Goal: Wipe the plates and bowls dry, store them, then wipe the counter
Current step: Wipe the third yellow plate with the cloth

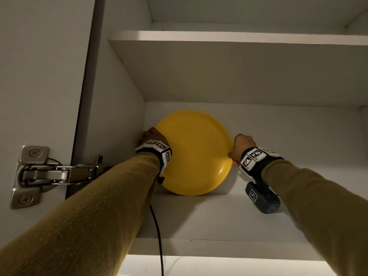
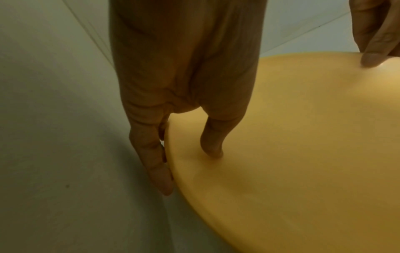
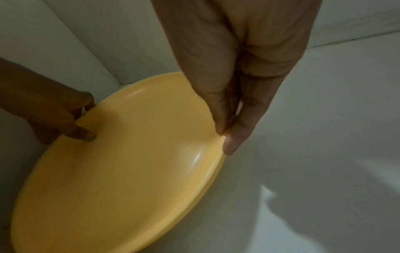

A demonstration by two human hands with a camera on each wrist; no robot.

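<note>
A yellow plate is inside the white cupboard, over the lower shelf and close to the back left corner. It is tilted, face towards me. Whether its near edge touches the shelf I cannot tell. My left hand grips the left rim, thumb on the face and fingers behind the edge. My right hand pinches the right rim between thumb and fingers.
The lower shelf is bare to the right of the plate. An upper shelf sits above. The cupboard's left wall is right beside my left hand. The open door with its metal hinge stands at left. A black cable hangs from my left wrist.
</note>
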